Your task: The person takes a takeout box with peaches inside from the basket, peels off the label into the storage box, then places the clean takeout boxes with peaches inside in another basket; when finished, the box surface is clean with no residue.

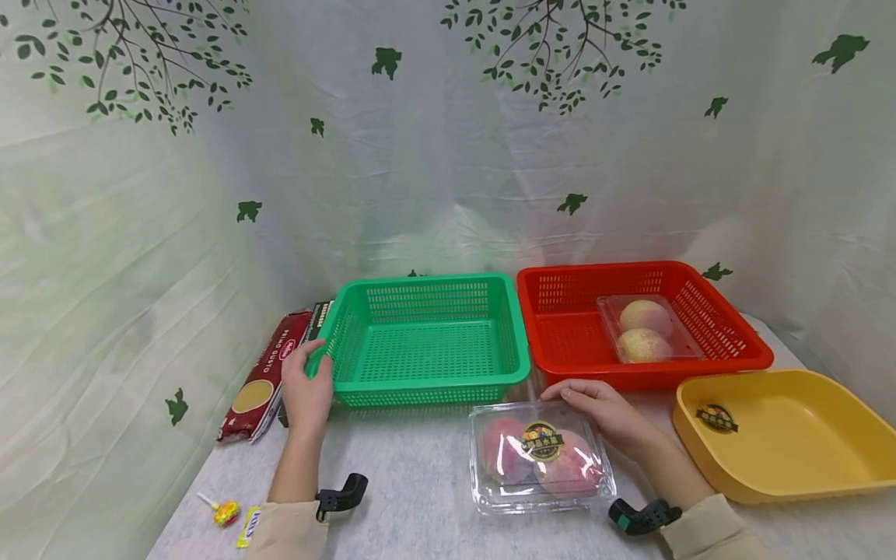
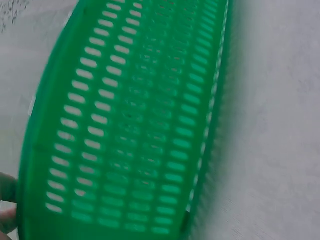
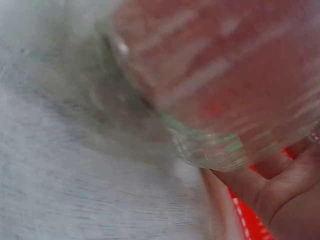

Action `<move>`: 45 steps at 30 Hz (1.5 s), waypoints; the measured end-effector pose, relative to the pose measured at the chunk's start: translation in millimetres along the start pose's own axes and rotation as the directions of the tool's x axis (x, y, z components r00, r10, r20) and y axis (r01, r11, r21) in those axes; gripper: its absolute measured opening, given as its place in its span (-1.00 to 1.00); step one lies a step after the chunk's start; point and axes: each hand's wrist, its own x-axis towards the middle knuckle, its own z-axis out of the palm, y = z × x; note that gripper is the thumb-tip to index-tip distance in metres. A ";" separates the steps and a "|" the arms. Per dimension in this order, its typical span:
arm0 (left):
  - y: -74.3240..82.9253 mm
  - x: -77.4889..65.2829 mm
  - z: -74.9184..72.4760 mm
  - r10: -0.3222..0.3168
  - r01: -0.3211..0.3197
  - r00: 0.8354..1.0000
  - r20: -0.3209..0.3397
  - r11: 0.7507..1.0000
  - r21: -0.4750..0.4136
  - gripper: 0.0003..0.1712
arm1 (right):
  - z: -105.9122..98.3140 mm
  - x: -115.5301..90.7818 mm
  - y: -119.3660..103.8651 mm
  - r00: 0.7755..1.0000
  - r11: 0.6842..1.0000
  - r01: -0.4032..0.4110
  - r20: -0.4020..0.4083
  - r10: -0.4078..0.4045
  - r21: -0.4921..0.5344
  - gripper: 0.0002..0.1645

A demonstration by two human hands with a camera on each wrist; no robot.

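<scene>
My left hand [image 1: 308, 389] is at the left edge of the green basket [image 1: 518, 365], with finger and thumb about its rim; in the left wrist view only two fingers [image 2: 7, 192] show beside the rim, partly cut off. The green basket holds nothing that I can see. My right hand [image 1: 605, 412] holds the right side and far corner of a clear plastic box of peaches [image 1: 539, 474]. Two reddish peaches and a round dark label show through its lid. The right wrist view is blurred, and whether the box touches the table cannot be told.
A red basket [image 1: 567, 369] at back right holds another clear box with two pale peaches [image 1: 645, 330]. At the right is a yellow tray [image 1: 791, 451] with a dark label. Dark red packaging [image 1: 266, 373] lies left of the green basket; a lollipop [image 1: 225, 512] and yellow wrapper [image 1: 248, 526] lie front left.
</scene>
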 end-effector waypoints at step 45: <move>47.6 -82.6 59.6 0.232 -0.327 0.255 0.939 0.934 -0.142 -0.30 | 11.5 -11.9 -34.0 0.978 0.928 0.101 0.207 -0.026 -0.359 -0.44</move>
